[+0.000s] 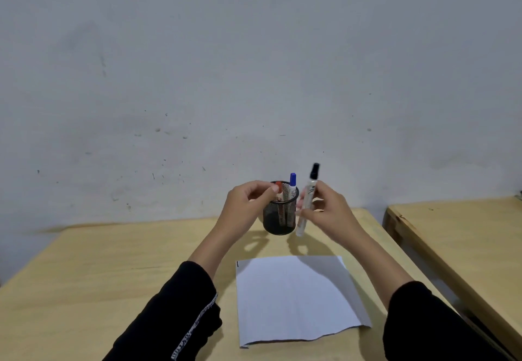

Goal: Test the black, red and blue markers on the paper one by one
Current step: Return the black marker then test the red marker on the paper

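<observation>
Paper (293, 298) lay nearest; right hand (324, 213) gripped black marker (306, 199) upright; left hand (248, 202) pinched red marker (279, 191) in cup (279, 219) at 12 o'clock.

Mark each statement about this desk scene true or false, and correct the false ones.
1. The right hand holds the black marker. True.
2. The blue marker lies on the paper. False: it stands in the mesh pen cup.
3. The red marker stands in the cup. True.
4. The black marker's cap is off. False: a black cap sits on its top end.
5. The left hand presses down on the paper. False: it is raised by the rim of the cup, clear of the sheet.
</observation>
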